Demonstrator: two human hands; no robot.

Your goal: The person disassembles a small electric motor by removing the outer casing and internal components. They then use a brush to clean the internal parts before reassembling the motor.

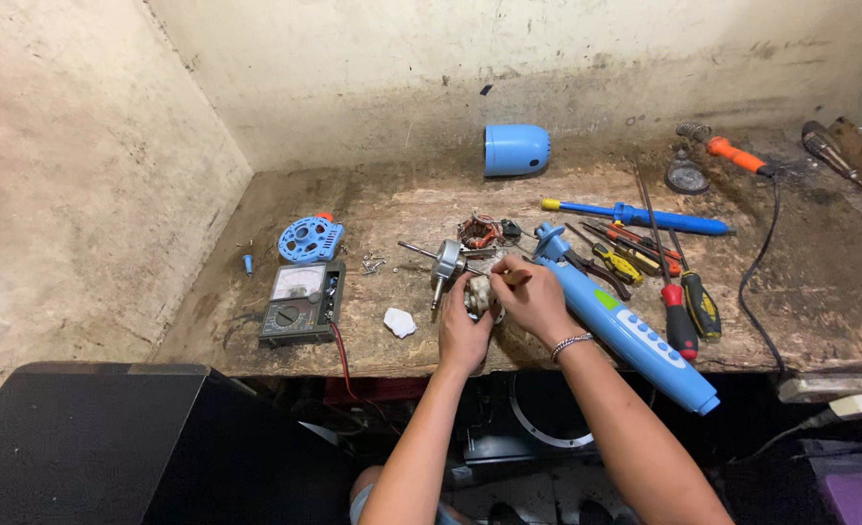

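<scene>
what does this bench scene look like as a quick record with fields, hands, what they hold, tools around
left hand: wraps a small motor part from the left
right hand: on the same part from the right, fingers pinched at its top
beside part: rotor with shaft; copper winding
left of hands: analog multimeter, blue round grille, loose screws
right of hands: long blue fan column, screwdrivers
back: blue motor cover, soldering iron
surface: worn wooden bench

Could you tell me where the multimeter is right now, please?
The multimeter lies on the bench's left part, just below the blue round grille and left of the left hand.
</scene>
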